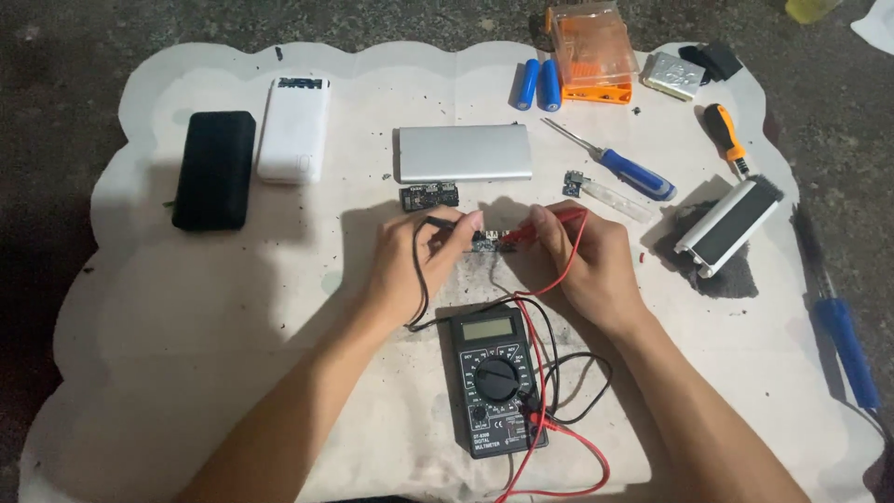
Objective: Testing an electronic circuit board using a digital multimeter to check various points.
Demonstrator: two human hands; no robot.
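Person seated at a worktop covered by a pale scalloped sheet, both hands over its centre.

Left hand: grip pinched closed on the black probe, lead trailing back past the wrist. Right hand: grip closed on the red probe, red lead looping down toward the meter. Both tips converge on a small circuit board lying flat on the sheet between the hands. Contact points too small to make out; the tips look to be touching the board.

Digital multimeter lies just below the hands, dial turned off its top position, display pale with no reading legible from here.

Step in hand, by my judgement: probing the board, meter waiting to be read. The next move calls for steady tips held on the pads and a glance down at the display without letting either probe slide.

Around: silver power bank case above the hands, a second board beside it, white power bank and black power bank at far left, two blue cells, blue-handled screwdriver.
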